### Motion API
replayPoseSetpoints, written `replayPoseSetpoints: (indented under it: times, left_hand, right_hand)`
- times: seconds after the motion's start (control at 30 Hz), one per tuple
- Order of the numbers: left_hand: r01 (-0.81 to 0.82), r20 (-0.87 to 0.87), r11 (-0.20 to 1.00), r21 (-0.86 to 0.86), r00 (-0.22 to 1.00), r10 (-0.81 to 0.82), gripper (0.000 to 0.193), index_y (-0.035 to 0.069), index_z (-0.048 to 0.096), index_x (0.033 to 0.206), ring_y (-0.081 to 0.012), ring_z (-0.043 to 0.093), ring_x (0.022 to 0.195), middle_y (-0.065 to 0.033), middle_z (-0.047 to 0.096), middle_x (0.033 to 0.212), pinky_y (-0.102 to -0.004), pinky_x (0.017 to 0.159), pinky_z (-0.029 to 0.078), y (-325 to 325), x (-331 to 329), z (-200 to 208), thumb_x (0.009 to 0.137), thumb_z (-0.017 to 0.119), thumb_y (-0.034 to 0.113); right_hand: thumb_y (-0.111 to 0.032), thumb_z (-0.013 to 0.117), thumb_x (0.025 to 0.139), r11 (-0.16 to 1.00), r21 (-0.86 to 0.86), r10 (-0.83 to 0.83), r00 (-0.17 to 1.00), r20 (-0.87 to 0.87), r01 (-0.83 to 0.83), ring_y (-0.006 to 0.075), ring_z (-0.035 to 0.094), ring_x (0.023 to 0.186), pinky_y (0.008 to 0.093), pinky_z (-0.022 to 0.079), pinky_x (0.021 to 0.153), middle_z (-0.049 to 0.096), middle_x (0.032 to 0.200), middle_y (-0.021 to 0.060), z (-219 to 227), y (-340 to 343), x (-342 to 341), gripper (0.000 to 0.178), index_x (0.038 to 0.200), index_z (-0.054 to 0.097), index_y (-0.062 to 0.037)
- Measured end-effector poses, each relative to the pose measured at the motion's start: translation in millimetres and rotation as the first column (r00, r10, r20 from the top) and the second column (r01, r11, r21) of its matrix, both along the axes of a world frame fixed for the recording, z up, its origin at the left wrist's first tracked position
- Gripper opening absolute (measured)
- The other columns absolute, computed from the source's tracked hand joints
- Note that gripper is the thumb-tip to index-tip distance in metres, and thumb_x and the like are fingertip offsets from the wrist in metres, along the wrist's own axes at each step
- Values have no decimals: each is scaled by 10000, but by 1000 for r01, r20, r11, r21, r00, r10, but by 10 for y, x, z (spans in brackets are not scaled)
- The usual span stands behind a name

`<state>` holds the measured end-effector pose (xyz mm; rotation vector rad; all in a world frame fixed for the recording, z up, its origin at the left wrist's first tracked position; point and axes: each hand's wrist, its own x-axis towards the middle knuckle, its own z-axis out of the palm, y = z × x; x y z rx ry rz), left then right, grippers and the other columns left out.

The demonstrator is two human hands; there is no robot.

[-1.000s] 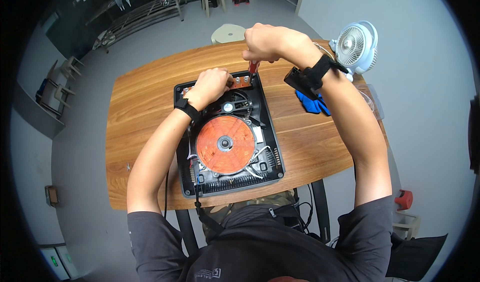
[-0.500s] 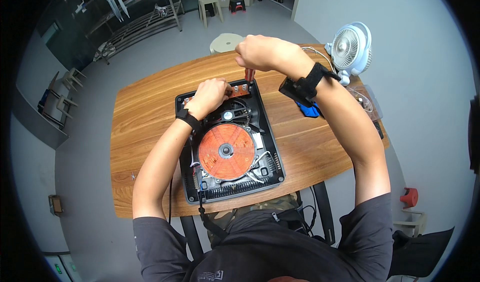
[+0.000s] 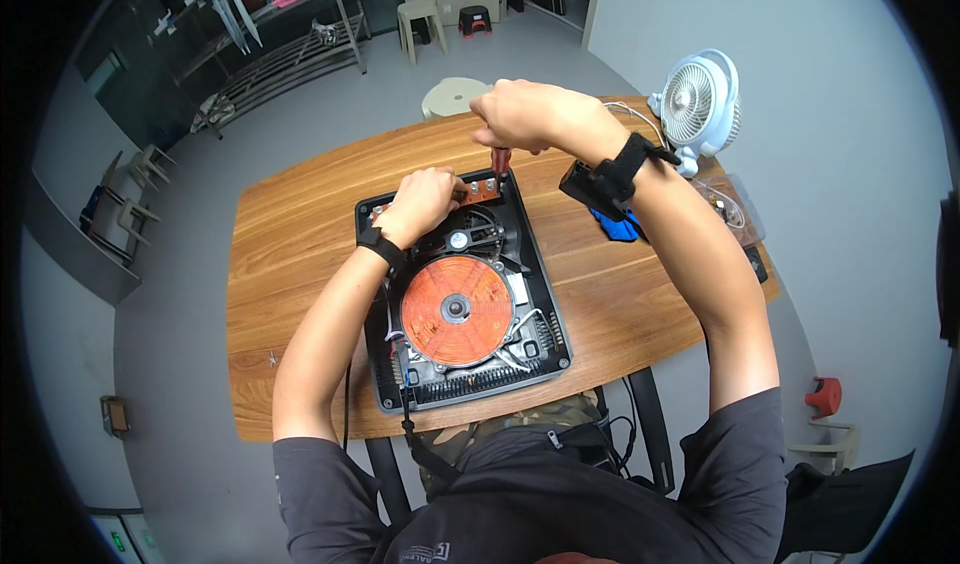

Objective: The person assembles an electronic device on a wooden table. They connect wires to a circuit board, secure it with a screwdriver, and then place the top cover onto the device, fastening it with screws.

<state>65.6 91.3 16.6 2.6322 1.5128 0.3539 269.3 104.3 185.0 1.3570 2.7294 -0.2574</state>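
An opened induction cooker point(image 3: 556, 336) lies on the wooden table in front of me, its black casing exposing a round copper-orange coil point(image 3: 430, 316). Along its far edge runs a narrow orange-brown circuit board point(image 3: 484, 192). My right hand point(image 3: 522, 114) is closed on a screwdriver point(image 3: 501, 161) with a red handle, held upright over the board's right end. The tip is too small to make out. At the board's middle, my left hand point(image 3: 424, 204) has its fingers curled down on it, covering part of it; the fingertips are partly hidden.
A light-blue fan point(image 3: 697, 104) stands at the table's far right, beside a clear plastic box point(image 3: 745, 209) with small parts. Blue cloth-like material point(image 3: 615, 226) lies under my right wrist. Behind the table is a pale stool point(image 3: 455, 97). A black cable hangs near my left forearm.
The view has shifted slightly, so the cooker and table sit a little lower. My right hand's fingers have moved around the screwdriver handle, with one now showing lower. My left hand stays on the board.
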Motion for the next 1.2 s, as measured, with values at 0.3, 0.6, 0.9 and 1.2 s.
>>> replayPoseSetpoints:
  times: [0.3,0.6,0.9,1.2]
  left_hand:
    - [5,-20,1000,28,1000,-4,313,122,775,1125,-332,692,985,-95,719,1033,-451,862,560,5,-19,-29,812,759,123]
    - [-4,22,1000,21,1000,3,262,121,791,1064,-337,717,966,-106,741,1027,-458,850,571,3,10,-3,801,789,124]
    - [-6,-12,1000,12,1000,7,305,114,774,1118,-331,697,995,-89,736,1033,-442,866,562,3,9,-4,814,776,138]
    - [-13,-24,1000,-4,1000,13,314,130,775,1129,-328,691,1006,-91,725,1053,-443,876,559,-15,25,38,815,765,135]
  right_hand:
    - [-408,602,968,983,183,-15,1000,22,10,390,727,953,467,588,852,739,956,239,-114,26,-86,458,940,722,33]
    - [-183,637,922,944,274,201,979,-33,-185,386,697,1018,470,571,888,678,1114,207,-161,59,101,253,1129,679,-44]
    - [-323,624,993,924,368,96,994,43,-105,413,725,844,488,595,775,734,835,194,-303,136,52,333,990,695,2]
    - [-218,753,856,991,-32,128,992,-5,-128,381,683,1060,463,570,864,656,1159,187,-66,77,176,484,1227,518,-15]
